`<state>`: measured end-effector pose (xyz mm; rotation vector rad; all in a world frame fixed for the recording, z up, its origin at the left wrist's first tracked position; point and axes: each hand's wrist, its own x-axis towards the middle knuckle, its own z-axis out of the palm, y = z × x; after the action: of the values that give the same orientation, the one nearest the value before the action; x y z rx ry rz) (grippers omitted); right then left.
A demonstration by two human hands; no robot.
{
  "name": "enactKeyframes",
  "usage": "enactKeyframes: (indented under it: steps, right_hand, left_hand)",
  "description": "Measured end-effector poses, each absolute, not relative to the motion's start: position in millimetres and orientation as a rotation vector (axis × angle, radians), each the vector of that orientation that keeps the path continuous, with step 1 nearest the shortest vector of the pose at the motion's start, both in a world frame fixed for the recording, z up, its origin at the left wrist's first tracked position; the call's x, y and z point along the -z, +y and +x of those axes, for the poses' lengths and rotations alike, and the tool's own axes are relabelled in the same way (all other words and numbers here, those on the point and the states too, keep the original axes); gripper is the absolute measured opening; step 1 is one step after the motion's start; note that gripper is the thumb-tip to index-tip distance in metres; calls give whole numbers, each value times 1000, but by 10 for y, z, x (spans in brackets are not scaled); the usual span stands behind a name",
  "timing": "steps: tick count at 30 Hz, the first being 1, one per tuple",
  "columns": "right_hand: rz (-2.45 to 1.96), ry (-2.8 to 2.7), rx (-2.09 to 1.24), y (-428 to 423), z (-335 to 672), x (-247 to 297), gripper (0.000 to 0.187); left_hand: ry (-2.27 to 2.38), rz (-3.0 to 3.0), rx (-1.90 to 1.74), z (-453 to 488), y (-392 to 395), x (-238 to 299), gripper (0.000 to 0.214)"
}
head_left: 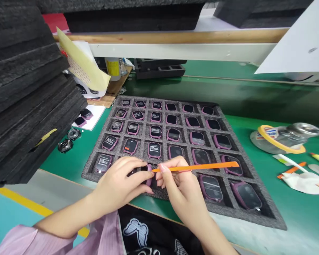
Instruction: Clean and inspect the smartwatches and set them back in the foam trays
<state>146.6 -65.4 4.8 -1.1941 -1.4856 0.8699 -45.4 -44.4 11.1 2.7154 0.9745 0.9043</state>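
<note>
In the right hand, thumb and fingertips are pinched on a slim orange stick; by the left hand, fingers bent and partly spread, a purple-cased watch is held over the tray's front row. The watch's face is mostly covered by fingers, only its smooth, rounded edge being exposed, and contact with the stick's tip cannot be confirmed. Beyond, glossy rounded-square watches are seated in square pockets of a grainy, dark grey foam tray.
</note>
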Motion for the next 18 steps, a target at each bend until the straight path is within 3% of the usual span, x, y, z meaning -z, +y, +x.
enactKeyframes:
  steps: [12, 18]
  right_hand:
    - [-1214, -1600, -763, -672, 1504, -23, 13]
    - [-1234, -1564, -774, -665, 1501, -124, 14]
  left_hand:
    - [1163, 2558, -804, -505, -434, -203, 54]
    - [964, 2747, -566, -769, -320, -300, 38]
